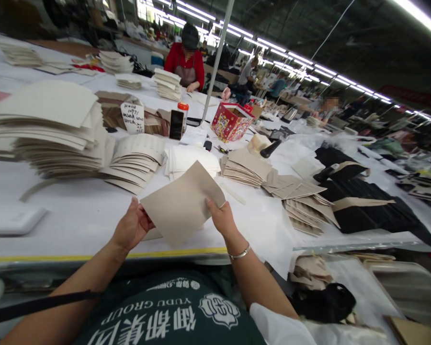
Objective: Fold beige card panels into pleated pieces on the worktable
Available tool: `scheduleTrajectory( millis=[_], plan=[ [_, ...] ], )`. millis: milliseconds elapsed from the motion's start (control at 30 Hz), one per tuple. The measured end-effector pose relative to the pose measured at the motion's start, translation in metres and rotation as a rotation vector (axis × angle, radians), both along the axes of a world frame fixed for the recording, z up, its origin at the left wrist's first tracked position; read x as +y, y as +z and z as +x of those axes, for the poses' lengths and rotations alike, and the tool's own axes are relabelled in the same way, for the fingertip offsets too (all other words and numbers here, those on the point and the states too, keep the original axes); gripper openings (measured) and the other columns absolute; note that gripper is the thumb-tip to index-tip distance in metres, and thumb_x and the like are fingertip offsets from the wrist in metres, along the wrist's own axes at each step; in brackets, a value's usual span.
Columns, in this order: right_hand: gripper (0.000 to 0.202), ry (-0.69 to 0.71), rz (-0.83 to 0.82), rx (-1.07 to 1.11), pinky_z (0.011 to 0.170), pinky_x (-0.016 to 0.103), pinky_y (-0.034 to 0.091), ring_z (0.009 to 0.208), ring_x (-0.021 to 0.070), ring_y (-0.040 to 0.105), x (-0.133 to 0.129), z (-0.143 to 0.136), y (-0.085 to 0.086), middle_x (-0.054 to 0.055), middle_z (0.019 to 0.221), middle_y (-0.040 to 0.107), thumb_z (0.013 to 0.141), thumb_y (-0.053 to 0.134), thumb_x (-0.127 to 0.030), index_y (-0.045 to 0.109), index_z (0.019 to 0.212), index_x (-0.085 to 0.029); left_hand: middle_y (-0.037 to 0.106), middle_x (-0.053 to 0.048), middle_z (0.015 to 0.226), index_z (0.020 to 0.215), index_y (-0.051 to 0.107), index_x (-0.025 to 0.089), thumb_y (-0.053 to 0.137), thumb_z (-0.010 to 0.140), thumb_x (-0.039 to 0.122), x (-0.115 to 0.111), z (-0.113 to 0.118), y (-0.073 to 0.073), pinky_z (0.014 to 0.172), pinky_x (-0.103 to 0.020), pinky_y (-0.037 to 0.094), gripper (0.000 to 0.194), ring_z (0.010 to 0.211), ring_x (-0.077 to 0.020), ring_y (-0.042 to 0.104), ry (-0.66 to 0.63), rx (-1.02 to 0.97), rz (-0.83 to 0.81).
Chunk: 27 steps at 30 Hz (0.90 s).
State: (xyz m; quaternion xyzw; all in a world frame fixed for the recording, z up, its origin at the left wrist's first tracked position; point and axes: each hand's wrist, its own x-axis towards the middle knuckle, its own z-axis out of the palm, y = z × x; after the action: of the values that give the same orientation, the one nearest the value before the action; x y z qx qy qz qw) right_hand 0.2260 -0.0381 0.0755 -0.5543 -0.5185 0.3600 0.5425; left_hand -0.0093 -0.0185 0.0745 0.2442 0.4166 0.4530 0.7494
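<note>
A beige sheet (181, 206) is held up over the white table near its front edge, tilted. My left hand (133, 225) grips its left edge, with the thumb raised beside it. My right hand (221, 215) pinches the right side, thumb lying on the upper face. Part of another pale piece shows on the table under the sheet. Behind it lies a stack of white pieces (192, 160). Beige pieces (246, 165) are piled to the right, and a fanned stack of cream pieces (136, 160) lies to the left.
Tall cream stacks (57, 124) stand at the left. A phone (175, 124), an orange-lidded container (183, 109) and a red box (231, 122) are farther back, before a metal pole (219, 57). Black pieces (373, 206) lie right. A person in red (187, 62) works across the table.
</note>
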Motion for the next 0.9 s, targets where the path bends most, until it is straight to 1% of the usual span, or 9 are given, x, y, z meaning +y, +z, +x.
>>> scheduleTrajectory(
  millis=[133,267,400,500,567,633,700,800,900],
  plan=[
    [0.028,0.031,0.016,0.034,0.091,0.038,0.047,0.101,0.0233,0.061,-0.006,0.006,-0.005,0.006,0.103,0.069,0.081,0.056,-0.036,0.065,0.101,-0.018,0.072,-0.008,0.084,0.099,0.065,0.014,0.047,0.078,0.064,-0.006,-0.002,-0.001,0.059,-0.030,0.053,0.057,0.073,-0.0218,0.066,-0.016,-0.025,0.064],
    [0.026,0.034,0.015,0.030,0.088,0.038,0.049,0.099,0.0233,0.062,-0.011,0.012,-0.005,0.005,0.098,0.070,0.080,0.058,-0.036,0.067,0.098,-0.019,0.070,-0.005,0.071,0.088,0.068,0.015,0.062,0.064,0.068,-0.011,-0.004,-0.003,0.054,-0.028,0.051,0.058,0.062,-0.0182,0.062,-0.047,-0.043,0.113],
    [0.026,0.048,0.025,0.068,0.089,0.039,0.048,0.099,0.0233,0.062,-0.014,0.015,-0.002,0.005,0.100,0.070,0.080,0.059,-0.036,0.067,0.098,-0.019,0.069,-0.004,0.067,0.085,0.069,0.015,0.066,0.058,0.068,-0.014,-0.005,-0.001,0.056,-0.028,0.052,0.060,0.062,-0.0181,0.061,-0.076,-0.034,0.129],
    [0.028,0.029,0.035,0.108,0.092,0.040,0.047,0.101,0.0235,0.061,-0.015,0.011,-0.003,0.005,0.102,0.070,0.079,0.060,-0.037,0.067,0.099,-0.019,0.071,-0.005,0.078,0.094,0.068,0.016,0.074,0.058,0.057,-0.019,-0.005,-0.002,0.063,-0.031,0.054,0.054,0.071,-0.0199,0.063,-0.128,-0.011,0.152],
    [0.031,-0.023,0.038,0.148,0.094,0.040,0.045,0.103,0.0230,0.060,-0.016,0.004,-0.006,0.005,0.105,0.069,0.078,0.060,-0.038,0.066,0.101,-0.019,0.071,-0.005,0.086,0.099,0.067,0.019,0.078,0.057,0.048,-0.025,-0.005,-0.007,0.069,-0.033,0.054,0.052,0.077,-0.0209,0.064,-0.219,-0.004,0.137],
    [0.034,-0.088,0.028,0.195,0.096,0.040,0.044,0.104,0.0226,0.060,-0.018,-0.007,-0.012,0.006,0.107,0.068,0.077,0.060,-0.040,0.064,0.104,-0.018,0.071,-0.005,0.088,0.098,0.067,0.021,0.080,0.055,0.044,-0.031,-0.004,-0.013,0.072,-0.034,0.054,0.051,0.078,-0.0216,0.064,-0.319,0.015,0.088],
    [0.037,-0.125,0.006,0.231,0.098,0.039,0.043,0.105,0.0225,0.060,-0.019,-0.018,-0.017,0.007,0.109,0.067,0.077,0.059,-0.041,0.063,0.105,-0.018,0.070,-0.005,0.081,0.088,0.068,0.020,0.081,0.052,0.040,-0.037,-0.001,-0.018,0.069,-0.034,0.053,0.042,0.074,-0.0216,0.063,-0.371,0.104,0.072],
    [0.041,-0.130,-0.038,0.269,0.096,0.039,0.044,0.104,0.0227,0.060,-0.020,-0.028,-0.023,0.008,0.109,0.067,0.075,0.059,-0.043,0.061,0.108,-0.017,0.068,-0.005,0.072,0.073,0.067,0.018,0.082,0.051,0.035,-0.042,0.003,-0.020,0.060,-0.030,0.050,0.031,0.065,-0.0199,0.060,-0.375,0.377,0.156],
    [0.044,-0.100,-0.083,0.274,0.092,0.039,0.047,0.101,0.0230,0.061,-0.019,-0.027,-0.023,0.008,0.109,0.066,0.074,0.058,-0.045,0.060,0.109,-0.018,0.066,-0.005,0.067,0.068,0.065,0.018,0.079,0.054,0.040,-0.039,0.002,-0.017,0.053,-0.029,0.047,0.030,0.060,-0.0197,0.057,-0.349,0.564,0.235]
  ],
)
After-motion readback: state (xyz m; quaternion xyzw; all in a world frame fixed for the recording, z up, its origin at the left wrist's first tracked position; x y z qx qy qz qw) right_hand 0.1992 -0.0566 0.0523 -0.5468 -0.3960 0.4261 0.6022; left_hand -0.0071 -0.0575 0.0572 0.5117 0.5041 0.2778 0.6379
